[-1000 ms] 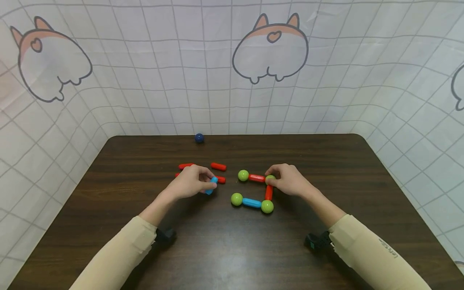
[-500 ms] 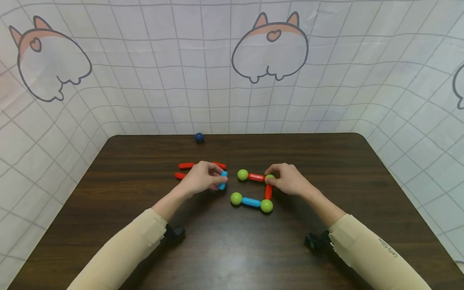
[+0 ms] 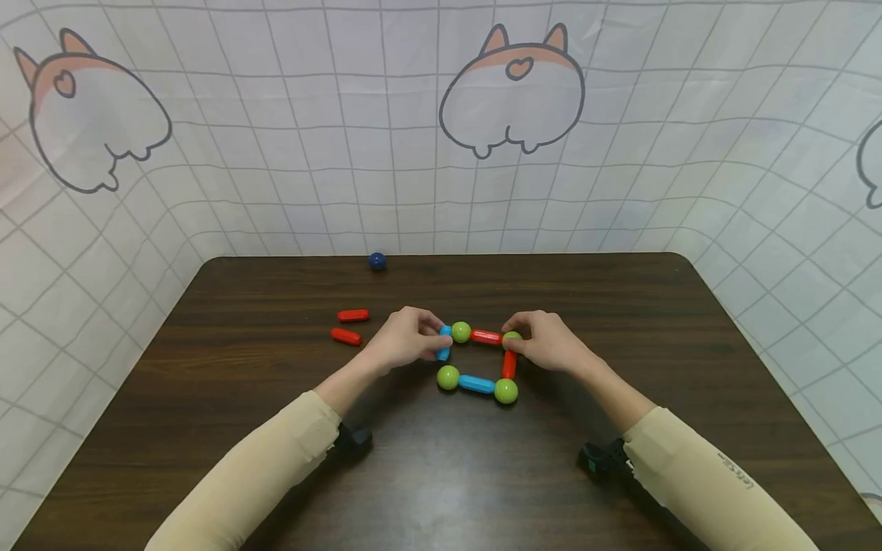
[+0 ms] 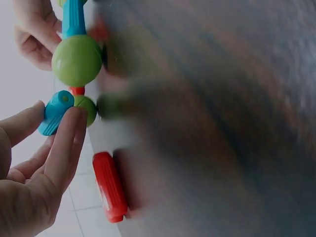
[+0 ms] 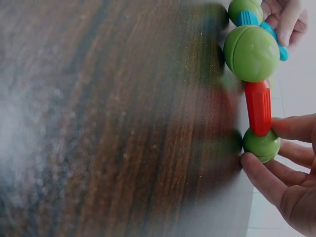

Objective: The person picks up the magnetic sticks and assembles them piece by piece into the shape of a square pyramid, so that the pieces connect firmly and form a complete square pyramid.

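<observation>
Left hand (image 3: 406, 337) is pinching blue rod (image 3: 443, 354), axis running roughly near-far, just left of far-left ball (image 3: 461, 331); contact unclear. Right hand (image 3: 547, 342) is pinching far-right ball (image 5: 261, 147).

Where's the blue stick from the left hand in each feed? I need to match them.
Head: just right of centre, below mid-height; held blue stick, pinched by left hand.
Left wrist: left side, near mid-height.
Right wrist: top right, partly hidden by fingers.
Shared landmark: other blue stick, joining two green balls.
</observation>
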The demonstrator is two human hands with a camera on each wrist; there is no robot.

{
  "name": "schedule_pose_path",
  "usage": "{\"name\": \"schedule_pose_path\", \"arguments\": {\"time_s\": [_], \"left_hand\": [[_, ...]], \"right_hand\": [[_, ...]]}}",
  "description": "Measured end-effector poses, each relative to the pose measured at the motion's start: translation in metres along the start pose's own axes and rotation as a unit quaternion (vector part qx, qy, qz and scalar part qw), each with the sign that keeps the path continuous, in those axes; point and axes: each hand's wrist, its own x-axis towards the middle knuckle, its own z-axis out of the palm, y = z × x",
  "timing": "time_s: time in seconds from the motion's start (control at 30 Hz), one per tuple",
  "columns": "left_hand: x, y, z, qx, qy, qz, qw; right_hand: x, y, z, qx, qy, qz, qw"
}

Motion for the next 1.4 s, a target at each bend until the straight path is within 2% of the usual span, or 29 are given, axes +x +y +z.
{"name": "schedule_pose_path", "arguments": {"time_s": [0.23, 0.47, 0.67, 0.9, 1.1, 1.4], "left_hand": [[0.004, 0.000, 0.008, 0.022, -0.027, -0.016, 0.9993], [0.006, 0.002, 0.009, 0.050, -0.034, -0.039, 0.9974], [0.008, 0.005, 0.012, 0.116, -0.034, -0.050, 0.9914], [0.011, 0.005, 0.016, 0.183, -0.037, -0.026, 0.9820], [0.012, 0.004, 0.019, 0.227, -0.016, 0.011, 0.9737], [0.009, 0.005, 0.017, 0.249, 0.019, 0.021, 0.9680]], "right_hand": [[0.001, -0.001, 0.001, 0.001, 0.000, 0.006, 1.0000], [0.001, -0.001, 0.002, -0.004, 0.000, 0.003, 1.0000], [0.001, 0.001, 0.002, -0.002, 0.001, 0.002, 1.0000], [0.001, 0.001, 0.002, 0.002, 0.001, -0.002, 1.0000], [0.001, 0.001, 0.003, -0.001, 0.001, 0.002, 1.0000], [-0.001, 0.002, -0.001, -0.002, -0.004, 0.002, 1.0000]]}}
